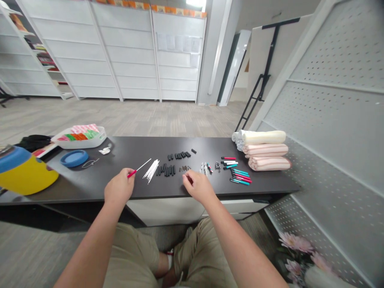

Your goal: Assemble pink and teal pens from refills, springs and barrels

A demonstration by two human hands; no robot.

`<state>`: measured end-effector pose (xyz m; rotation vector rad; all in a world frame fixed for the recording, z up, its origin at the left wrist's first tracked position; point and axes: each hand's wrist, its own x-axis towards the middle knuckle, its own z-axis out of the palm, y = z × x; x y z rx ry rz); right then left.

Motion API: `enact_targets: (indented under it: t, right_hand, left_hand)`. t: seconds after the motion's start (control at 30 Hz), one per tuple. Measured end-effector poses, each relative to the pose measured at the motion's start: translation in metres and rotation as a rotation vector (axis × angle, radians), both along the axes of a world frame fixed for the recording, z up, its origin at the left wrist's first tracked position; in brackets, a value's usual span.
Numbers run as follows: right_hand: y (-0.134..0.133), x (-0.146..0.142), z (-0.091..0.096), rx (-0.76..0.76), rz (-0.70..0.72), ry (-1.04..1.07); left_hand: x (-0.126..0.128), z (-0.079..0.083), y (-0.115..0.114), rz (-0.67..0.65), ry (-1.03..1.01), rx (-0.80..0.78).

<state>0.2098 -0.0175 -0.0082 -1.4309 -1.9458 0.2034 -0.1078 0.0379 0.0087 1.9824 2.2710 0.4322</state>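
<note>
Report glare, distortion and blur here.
Head view: the ceiling light is blown white; wide-angle distortion seemingly tilts the white shelving; flowers at lower right look soft; tiny parts beyond the right hand are too indistinct to identify.

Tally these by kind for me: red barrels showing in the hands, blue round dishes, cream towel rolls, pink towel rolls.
Red barrel, in left hand: 1
Blue round dish: 1
Cream towel roll: 1
Pink towel rolls: 2
Total: 5
</note>
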Motion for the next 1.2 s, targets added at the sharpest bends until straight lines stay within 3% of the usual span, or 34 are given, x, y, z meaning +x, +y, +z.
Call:
enact_targets:
  t: [0.53, 0.83, 1.0, 1.2]
  right_hand:
    - [0.001, 0.000, 0.000, -0.012, -0.002, 0.001]
    - [0.001, 0.001, -0.001, -0.029, 0.021, 0.079]
    - [0.001, 0.003, 0.002, -0.085, 0.050, 0.197]
    - [0.000, 0.006, 0.004, -0.095, 0.115, 0.205]
  left_hand:
    - [-0.003, -0.003, -0.001, -0.015, -0.040, 0.030]
    - [-0.010, -0.012, -0.011, -0.203, -0.089, 0.156]
    - [0.013, -0.010, -0.024, -0.383, -0.030, 0.120]
    - [0.061, -0.012, -0.032, -0.620, -0.216, 0.183]
